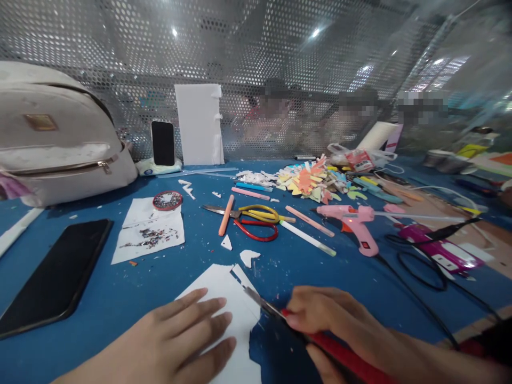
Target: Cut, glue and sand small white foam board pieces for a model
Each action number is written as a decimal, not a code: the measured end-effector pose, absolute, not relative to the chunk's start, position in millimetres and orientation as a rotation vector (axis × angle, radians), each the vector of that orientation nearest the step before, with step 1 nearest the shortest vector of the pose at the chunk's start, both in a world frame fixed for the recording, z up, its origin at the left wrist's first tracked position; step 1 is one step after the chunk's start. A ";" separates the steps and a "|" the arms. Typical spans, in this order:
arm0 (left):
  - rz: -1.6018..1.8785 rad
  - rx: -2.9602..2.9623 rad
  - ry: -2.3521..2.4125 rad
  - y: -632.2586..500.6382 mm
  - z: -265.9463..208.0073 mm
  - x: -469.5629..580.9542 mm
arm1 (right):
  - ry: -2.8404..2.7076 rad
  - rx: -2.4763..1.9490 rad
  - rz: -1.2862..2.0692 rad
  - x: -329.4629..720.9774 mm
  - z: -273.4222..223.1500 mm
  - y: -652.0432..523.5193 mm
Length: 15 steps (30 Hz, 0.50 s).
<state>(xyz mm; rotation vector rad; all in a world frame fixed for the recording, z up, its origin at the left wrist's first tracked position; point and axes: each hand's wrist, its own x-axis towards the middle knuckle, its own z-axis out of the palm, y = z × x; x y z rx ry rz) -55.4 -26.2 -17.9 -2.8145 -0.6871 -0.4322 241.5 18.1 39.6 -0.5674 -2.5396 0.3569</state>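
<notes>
A white foam board (218, 290) with ragged cut edges lies on the blue table in front of me. My left hand (188, 336) rests flat on it, fingers spread. In my right hand (324, 314) is a red-handled craft knife (266, 303), gripped with its blade slanting to the board's upper right edge. A narrow strip (242, 274) there is partly parted from the board by a slit. Just beyond lie small white offcuts (250, 258). The lower end of the knife is blurred and partly hidden by my fingers.
Scissors (256, 218) with yellow and red handles lie ahead among several markers (308, 238). At right are a pink glue gun (356, 221) and a purple power strip (444, 253) with cables. A black phone (60, 272) and a backpack (60, 138) sit left. Paper scraps (312, 178) are heaped behind.
</notes>
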 end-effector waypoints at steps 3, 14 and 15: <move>-0.586 -2.769 -0.713 -26.9 -12.0 -52.2 | -2.507 -0.437 0.378 223.6 34.7 34.4; -0.471 -2.804 -0.695 -23.4 0.7 -53.0 | -2.576 -0.405 0.556 205.1 26.5 42.9; -0.470 -2.809 -0.691 -23.7 0.4 -53.0 | -2.593 -0.413 0.555 204.7 26.2 43.1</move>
